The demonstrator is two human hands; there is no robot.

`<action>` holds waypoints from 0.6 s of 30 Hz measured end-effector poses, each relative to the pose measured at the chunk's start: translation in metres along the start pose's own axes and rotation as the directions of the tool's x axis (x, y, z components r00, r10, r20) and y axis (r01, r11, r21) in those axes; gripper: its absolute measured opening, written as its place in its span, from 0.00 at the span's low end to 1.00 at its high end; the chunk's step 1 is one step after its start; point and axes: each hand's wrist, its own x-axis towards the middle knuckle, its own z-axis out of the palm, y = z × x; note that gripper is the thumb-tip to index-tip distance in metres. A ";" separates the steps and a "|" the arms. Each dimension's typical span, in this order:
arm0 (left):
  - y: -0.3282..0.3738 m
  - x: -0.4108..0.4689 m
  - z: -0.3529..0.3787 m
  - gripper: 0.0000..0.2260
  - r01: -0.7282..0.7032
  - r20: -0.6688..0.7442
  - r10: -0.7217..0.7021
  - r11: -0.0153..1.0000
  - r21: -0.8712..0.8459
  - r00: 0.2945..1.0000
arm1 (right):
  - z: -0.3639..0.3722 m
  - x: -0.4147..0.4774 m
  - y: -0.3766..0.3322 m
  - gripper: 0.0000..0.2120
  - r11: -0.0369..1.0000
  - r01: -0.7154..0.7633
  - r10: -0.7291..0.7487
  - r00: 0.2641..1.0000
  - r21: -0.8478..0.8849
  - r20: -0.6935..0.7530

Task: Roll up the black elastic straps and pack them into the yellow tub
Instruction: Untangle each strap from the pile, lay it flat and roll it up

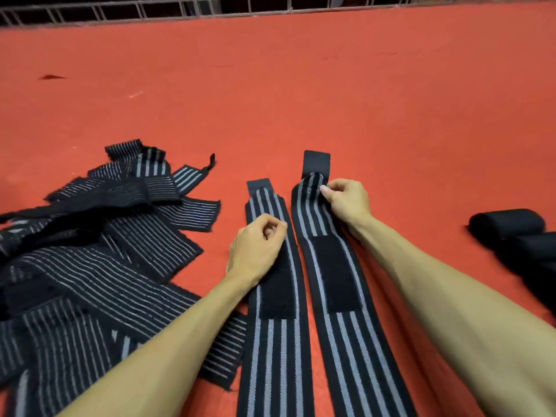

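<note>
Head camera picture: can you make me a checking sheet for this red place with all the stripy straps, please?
Surface: red surface, with a dark mark at the far left.
Job's things: left strap and right strap lie flat side by side; heap of straps lies loose at the left; yellow tub: nothing seen.
Clutter: dark rolled bundles at the right edge, too blurred to tell more.
Grips: left hand rests with curled fingers on the left strap, hold unclear; right hand pinches the right strap's far end.
Cables: nothing seen.
Surroundings: wire fence along the far edge, dark beyond.
</note>
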 end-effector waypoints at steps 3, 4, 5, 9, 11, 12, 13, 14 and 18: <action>0.014 -0.006 -0.008 0.15 -0.057 0.030 0.057 0.998 0.012 0.998 | -0.024 -0.022 -0.018 0.10 0.948 0.031 -0.060 0.995 0.315 0.084; 0.023 -0.009 -0.012 0.21 -0.063 0.051 0.065 0.997 -0.036 0.997 | -0.033 -0.029 -0.027 0.10 0.917 0.027 -0.083 0.989 0.398 0.123; 0.035 -0.013 -0.016 0.25 -0.046 0.092 0.056 0.992 -0.115 0.994 | -0.043 -0.037 -0.037 0.10 0.874 0.012 -0.105 0.981 0.486 0.164; 0.073 -0.027 -0.026 0.13 0.001 0.211 0.064 0.956 -0.295 0.975 | -0.070 -0.058 -0.067 0.08 0.735 -0.149 -0.109 0.937 0.661 0.332; 0.082 -0.030 -0.036 0.09 -0.013 0.182 0.081 0.937 -0.349 0.980 | -0.078 -0.068 -0.080 0.10 0.695 -0.221 -0.116 0.905 0.684 0.409; 0.085 -0.033 -0.041 0.11 0.011 0.211 0.080 0.918 -0.396 0.974 | -0.081 -0.072 -0.088 0.10 0.686 -0.249 -0.117 0.889 0.683 0.442; 0.088 -0.035 -0.045 0.12 0.050 0.253 0.077 0.886 -0.462 0.965 | -0.082 -0.076 -0.095 0.10 0.686 -0.271 -0.111 0.879 0.676 0.464; 0.092 -0.038 -0.048 0.12 0.098 0.288 0.074 0.837 -0.538 0.955 | -0.083 -0.081 -0.104 0.09 0.686 -0.282 -0.101 0.876 0.671 0.471; 0.094 -0.046 -0.068 0.08 0.198 0.274 0.010 0.667 -0.719 0.962 | -0.064 -0.083 -0.125 0.07 0.720 -0.268 -0.062 0.894 0.640 0.444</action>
